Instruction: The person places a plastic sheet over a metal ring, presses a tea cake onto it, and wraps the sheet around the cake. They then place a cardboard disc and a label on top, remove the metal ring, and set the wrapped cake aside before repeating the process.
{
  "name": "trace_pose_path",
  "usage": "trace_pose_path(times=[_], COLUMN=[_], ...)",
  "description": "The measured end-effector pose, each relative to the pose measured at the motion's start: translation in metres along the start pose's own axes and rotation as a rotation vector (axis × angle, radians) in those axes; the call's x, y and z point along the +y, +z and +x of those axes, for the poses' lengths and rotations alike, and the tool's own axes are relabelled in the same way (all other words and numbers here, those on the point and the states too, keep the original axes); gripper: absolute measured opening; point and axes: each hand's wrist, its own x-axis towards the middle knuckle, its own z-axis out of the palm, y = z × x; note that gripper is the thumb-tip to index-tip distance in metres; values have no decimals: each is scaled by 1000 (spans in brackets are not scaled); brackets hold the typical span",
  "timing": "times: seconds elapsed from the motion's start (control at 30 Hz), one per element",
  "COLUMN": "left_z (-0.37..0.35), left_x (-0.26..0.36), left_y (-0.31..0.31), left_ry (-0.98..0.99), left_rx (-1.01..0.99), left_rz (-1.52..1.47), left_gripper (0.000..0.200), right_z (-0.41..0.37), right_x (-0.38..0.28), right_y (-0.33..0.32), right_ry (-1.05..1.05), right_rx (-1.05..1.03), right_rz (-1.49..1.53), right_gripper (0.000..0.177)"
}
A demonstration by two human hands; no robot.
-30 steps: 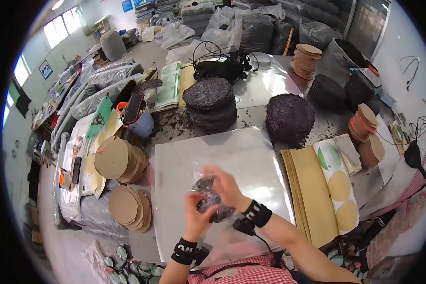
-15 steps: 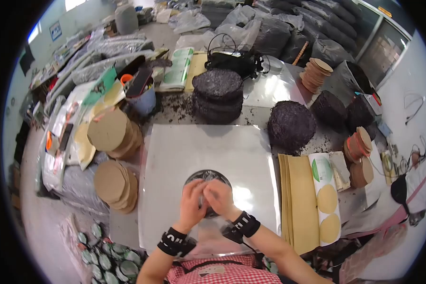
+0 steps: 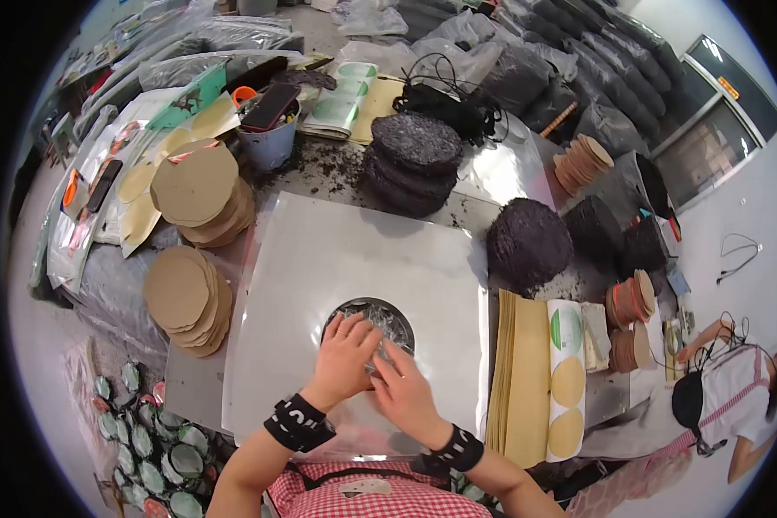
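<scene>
On a pale sheet (image 3: 319, 250) lies a round black-rimmed dish (image 3: 403, 321) with crinkled clear plastic (image 3: 390, 326) in and over it. My left hand (image 3: 345, 361) is at the dish's near left side, its fingers together and bent over the plastic. Close beside it on the right, my right hand (image 3: 408, 395) pinches the near edge of the plastic between thumb and fingers. Both hands cover the near part of the dish.
Stacks of brown discs (image 3: 181, 289) stand left. Dark round cakes (image 3: 414, 142) sit behind the sheet, with another dark mass (image 3: 528, 244) to the right. Brown paper (image 3: 518, 380) lies right. A co-worker (image 3: 734, 388) is at the far right. Green-edged round packs (image 3: 186, 460) lie lower left.
The view has shifted to the right, bringing the co-worker further into view. My hands have moved apart and toward the near side, uncovering more of the dish and plastic.
</scene>
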Motion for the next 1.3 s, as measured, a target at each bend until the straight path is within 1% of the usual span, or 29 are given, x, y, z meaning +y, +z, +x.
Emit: trace_pose_path(times=[0.03,0.07,0.1,0.13,0.17,0.2,0.23,0.3,0.33,0.37,0.4,0.43,0.47,0.5,0.57,0.6,0.63,0.73,0.8,0.87,0.93,0.97,1.07,1.17,1.3], left_z=[-1,-1,0,1,4,3,2,2,3,5,6,5,4,5,10,12,13,12,11,12,12,12,13,14,15], left_x=[1,3,6,9,13,15,13,7,8,11,15,13,15,20,19,19,21,22,21,22,23,24,26,28,28], left_y=[-2,-3,-4,-5,-9,-7,-5,0,-3,-6,-6,-2,-4,-9,-8,-8,-10,-8,-6,-5,-4,-5,-5,-8,-7], left_ry=[-7,-10,-7,0,-13,6,22,26,2,-17,-30,-24,-38,-45,-42,-44,-54,-62,-53,-47,-52,-54,-58,-66,-65], left_rx=[-41,21,76,128,66,30,8,-41,-52,-68,-93,-112,-127,-142,-150,-167,-184,-206,-209,-211,-210,-227,-207,-231,-242], left_rz=[-4,12,21,26,35,79,135,242,213,178,137,177,166,157,148,154,157,172,184,193,210,203,194,203,219], left_gripper=[73,71,69,67,65,66,67,67,68,68,69,79,84,88,97,97,97,98,98,97,96,100,96,97,99], right_z=[0,-5,3,5,7,15,14,10,5,3,8,24,34,33,28,27,24,7,-30,-70,-96,-104,-103,-103,-108], right_x=[3,5,14,25,37,38,35,29,29,40,40,41,42,54,65,74,82,119,182,221,247,256,277,310,321], right_y=[-9,-14,-12,3,27,36,33,15,6,1,-2,-8,-11,4,15,11,1,-61,-107,-155,-185,-189,-186,-177,-178], right_ry=[26,66,91,132,169,191,128,272,355,289,246,208,174,204,143,99,106,230,307,406,424,436,388,353,327], right_rx=[-31,-60,-123,-143,-160,-171,-136,-144,-155,-70,21,116,213,221,218,212,229,431,467,444,440,433,407,401,463], right_rz=[19,37,76,16,-46,-106,-136,164,316,270,165,54,-61,-130,-162,-184,-172,-264,-408,-624,-682,-707,-793,-1021,-951], right_gripper=[29,28,22,20,19,18,22,27,30,40,42,43,45,46,42,40,33,25,19,20,22,23,28,29,25])
